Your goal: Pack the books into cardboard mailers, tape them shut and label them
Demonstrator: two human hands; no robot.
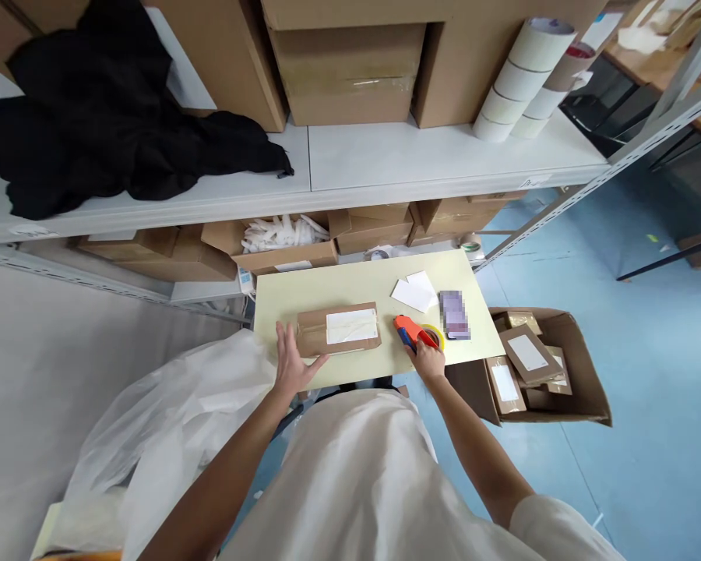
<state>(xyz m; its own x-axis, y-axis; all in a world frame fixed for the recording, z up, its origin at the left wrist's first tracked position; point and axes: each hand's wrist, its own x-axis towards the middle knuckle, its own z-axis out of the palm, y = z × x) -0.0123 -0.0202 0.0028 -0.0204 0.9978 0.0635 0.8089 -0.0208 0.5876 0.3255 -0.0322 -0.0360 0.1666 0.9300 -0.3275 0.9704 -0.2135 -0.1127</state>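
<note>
A brown cardboard parcel point(309, 333) with a white label point(351, 326) lies on the pale yellow table point(304, 288). At its left end, my left hand point(292, 360) has its fingers spread, with the thumb along the parcel's near edge. My right hand point(428, 360) is closed around an orange and blue tape dispenser point(407, 324) that carries a roll of tape point(434, 335). The dispenser is on or just above the table, right of the parcel. White paper slips point(414, 292) and a purple phone point(454, 314) lie beyond and beside it.
An open carton point(584, 366) holding several labelled parcels stands at the right. Ahead is a metal shelf point(444, 160) with boxes, tape rolls point(519, 78) and black cloth point(105, 117). White plastic sheeting point(175, 413) hangs at the left of the table.
</note>
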